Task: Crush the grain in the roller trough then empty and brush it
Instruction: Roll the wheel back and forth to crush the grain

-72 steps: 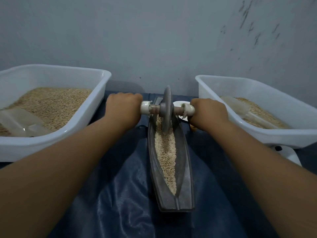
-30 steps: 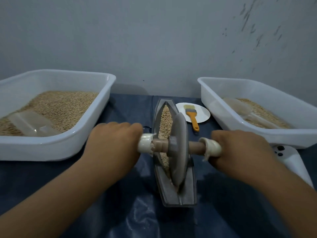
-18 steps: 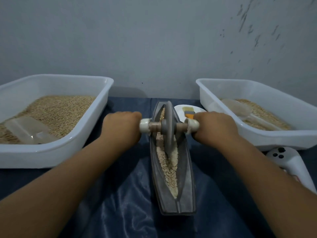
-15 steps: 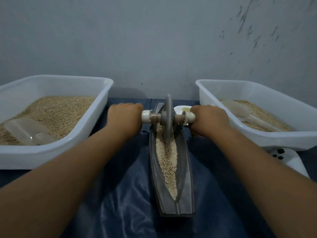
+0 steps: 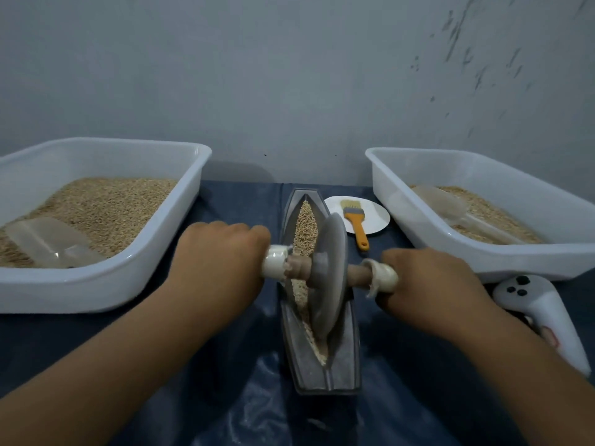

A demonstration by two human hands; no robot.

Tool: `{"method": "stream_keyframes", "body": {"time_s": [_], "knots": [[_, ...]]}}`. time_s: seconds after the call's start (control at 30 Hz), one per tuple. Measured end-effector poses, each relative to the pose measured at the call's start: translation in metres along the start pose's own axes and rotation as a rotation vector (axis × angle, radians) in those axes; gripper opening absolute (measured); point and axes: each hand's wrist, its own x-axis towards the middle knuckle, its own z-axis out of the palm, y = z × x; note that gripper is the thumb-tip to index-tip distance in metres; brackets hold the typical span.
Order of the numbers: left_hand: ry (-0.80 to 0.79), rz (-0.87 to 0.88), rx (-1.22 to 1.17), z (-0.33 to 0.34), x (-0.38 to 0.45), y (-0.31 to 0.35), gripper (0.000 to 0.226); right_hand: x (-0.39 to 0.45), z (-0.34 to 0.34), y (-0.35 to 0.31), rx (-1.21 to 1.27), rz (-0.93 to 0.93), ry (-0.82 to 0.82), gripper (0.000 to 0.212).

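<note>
From the head view, the roller trough point(image 5: 322, 365) lies in the middle of the worktop point(image 5: 225, 365), its long axis running straight away from the person toward the wall, near end blunt and far end tapering. Grain point(image 5: 304, 220) fills the far half of its groove; a thin line of it shows beside the wheel nearer the person. The roller wheel point(image 5: 328, 272) stands on edge in the groove at the near half, leaning slightly right, its axle crossing the trough left to right. The left hand point(image 5: 222, 255) is curled round the left handle, the right hand point(image 5: 428, 281) round the right handle, knuckles up. Left tub point(image 5: 135, 275) and right tub point(image 5: 521, 262), both holding grain and a clear scoop, flank the trough with bare dark cloth between. A brush point(image 5: 354, 220) lies on a white plate point(image 5: 376, 214) just right of the trough's far end. A white controller point(image 5: 541, 310) sits by the right wrist
</note>
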Motion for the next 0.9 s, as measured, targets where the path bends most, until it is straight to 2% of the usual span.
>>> {"method": "stream_keyframes", "body": {"time_s": [0.07,0.17,0.33,0.57,0.73,0.9], "knots": [[0.065,0.040,-0.039,-0.009,-0.014,0.001,0.037,-0.019,-0.008,-0.002,-0.055,-0.021,0.061,0.026],[-0.015,-0.011,-0.046,-0.003,-0.015,-0.004,0.037,-0.014,-0.017,-0.007,-0.114,-0.032,0.063,0.027],[-0.140,-0.165,-0.018,0.036,0.016,-0.014,0.016,0.050,-0.004,-0.011,-0.107,-0.025,0.127,0.017],[-0.109,-0.212,-0.024,0.064,0.078,-0.029,0.014,0.126,0.005,-0.003,-0.090,-0.008,0.168,0.012],[-0.071,-0.147,0.011,0.058,0.067,-0.024,0.021,0.110,0.019,0.001,-0.057,0.027,0.154,0.018],[-0.111,-0.099,0.008,0.025,0.026,-0.008,0.021,0.049,0.009,-0.003,-0.014,-0.008,0.064,0.016]]}}
